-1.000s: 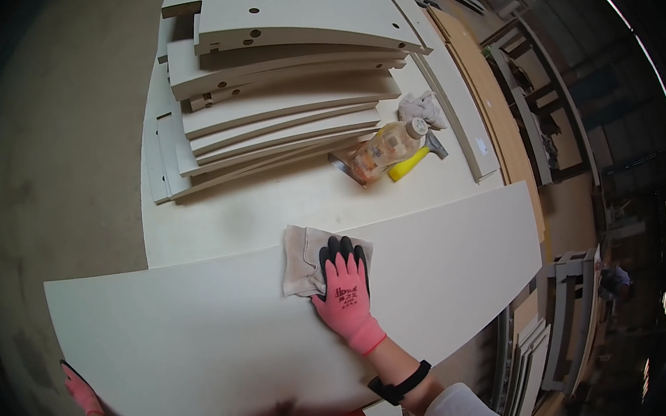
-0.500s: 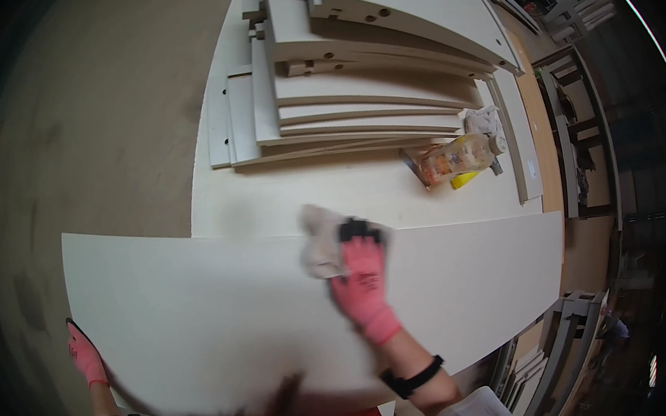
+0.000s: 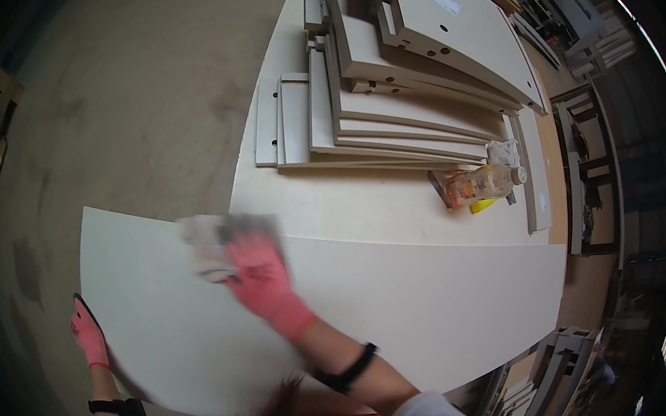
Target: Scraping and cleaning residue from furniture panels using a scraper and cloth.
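A long white panel point(image 3: 406, 305) lies across the table in front of me, its left end jutting past the table. My right hand point(image 3: 260, 283), in a pink glove with dark fingertips, presses a crumpled pale cloth point(image 3: 207, 248) against the panel near its far edge, left of the middle. Motion smears the cloth and fingertips. At the panel's left end, my left hand point(image 3: 89, 334), in a matching glove, grips the edge; part of its fingers is hidden.
Beyond the panel, several white boards point(image 3: 404, 113) are stacked on a pale table surface point(image 3: 308, 198). A clear bottle point(image 3: 483, 184) lies on its side at the right, beside a yellow object point(image 3: 482, 206) and a white rag point(image 3: 502, 151). Concrete floor point(image 3: 155, 105) stretches along the left.
My right hand has swept the cloth leftward across the panel. My left hand stays at the panel's left end. The view has shifted, so the stack and bottle appear farther right.
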### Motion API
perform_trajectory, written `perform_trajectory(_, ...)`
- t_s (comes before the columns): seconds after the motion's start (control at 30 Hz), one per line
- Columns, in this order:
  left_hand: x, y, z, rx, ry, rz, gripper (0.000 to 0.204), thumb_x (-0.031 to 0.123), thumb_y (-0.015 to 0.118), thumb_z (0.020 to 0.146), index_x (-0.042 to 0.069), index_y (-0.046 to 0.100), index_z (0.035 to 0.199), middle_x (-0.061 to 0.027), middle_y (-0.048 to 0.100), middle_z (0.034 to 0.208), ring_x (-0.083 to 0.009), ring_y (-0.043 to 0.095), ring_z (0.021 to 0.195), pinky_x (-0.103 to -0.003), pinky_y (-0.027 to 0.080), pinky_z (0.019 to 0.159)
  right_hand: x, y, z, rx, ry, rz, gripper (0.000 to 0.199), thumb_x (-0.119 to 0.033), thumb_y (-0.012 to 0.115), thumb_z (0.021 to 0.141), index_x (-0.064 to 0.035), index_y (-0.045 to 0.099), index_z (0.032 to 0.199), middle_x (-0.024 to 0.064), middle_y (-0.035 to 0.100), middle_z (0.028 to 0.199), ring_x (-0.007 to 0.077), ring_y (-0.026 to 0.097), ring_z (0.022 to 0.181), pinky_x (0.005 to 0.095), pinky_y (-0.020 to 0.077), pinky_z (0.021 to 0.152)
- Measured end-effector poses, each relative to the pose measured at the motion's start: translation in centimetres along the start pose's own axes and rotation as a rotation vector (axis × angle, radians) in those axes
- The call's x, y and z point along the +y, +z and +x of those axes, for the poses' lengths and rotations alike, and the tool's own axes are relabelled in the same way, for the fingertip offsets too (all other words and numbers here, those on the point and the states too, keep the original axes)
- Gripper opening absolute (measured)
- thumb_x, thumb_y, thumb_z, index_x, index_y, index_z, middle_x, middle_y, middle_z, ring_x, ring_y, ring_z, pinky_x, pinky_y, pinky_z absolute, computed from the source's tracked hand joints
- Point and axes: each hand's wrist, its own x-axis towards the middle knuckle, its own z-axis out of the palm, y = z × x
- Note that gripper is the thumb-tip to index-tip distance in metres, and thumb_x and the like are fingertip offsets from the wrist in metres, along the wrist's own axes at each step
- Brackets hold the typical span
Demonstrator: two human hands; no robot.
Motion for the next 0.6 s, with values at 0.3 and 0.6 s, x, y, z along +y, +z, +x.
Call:
perform_trajectory(0.3,2.7,1.2,0.6,-0.097,-0.050,0.078,0.071,0.057,0.028,0.089,-0.005,0.058,0.107,-0.0201,0.060,0.106,-0.0346,0.055,0.100,-0.038,0.041,0.088,16.1,-12.3,-18.2,0.264,0.619,-0.341,0.059,-0.018,0.060,0.071,0.0044,0.044,0.123,0.0240,0.041,0.129,0.0417,0.032,0.123,0.0488,0.0163,0.108)
perform_trajectory(0.6,0.2,1.0,1.3,-0.027,-0.021,-0.062,0.066,0.054,0.032,0.090,-0.005,0.059,0.105,-0.0191,0.061,0.105,-0.0336,0.056,0.099,-0.038,0.041,0.088,1.1,-1.4,-2.3,0.201,-0.041,-0.016,0.064,-0.028,0.064,0.072,0.0032,0.042,0.123,0.0243,0.042,0.128,0.0414,0.036,0.121,0.0490,0.0217,0.106)
